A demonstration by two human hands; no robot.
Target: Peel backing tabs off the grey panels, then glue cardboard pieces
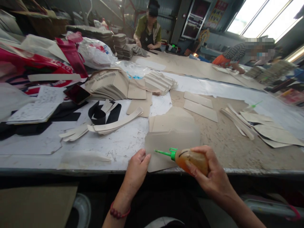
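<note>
A glue bottle [190, 160] with amber contents and a green nozzle lies tilted in my right hand [211, 171], fingers wrapped round its body. Its tip points left, over a pale beige flat piece [159, 161] at the table's front edge. My left hand [137, 166] pinches the left edge of that piece between thumb and fingers. Just behind it, more beige pieces [174, 122] overlap on the table. Whether the nozzle tip touches the surface I cannot tell.
Curved beige strips [116, 123] and a black band [97, 114] lie left. A fanned stack of beige pieces [109, 84] stands behind. Loose cut pieces [273, 128] lie right. A pink bottle [71, 57] stands far left. Two people work across the tables.
</note>
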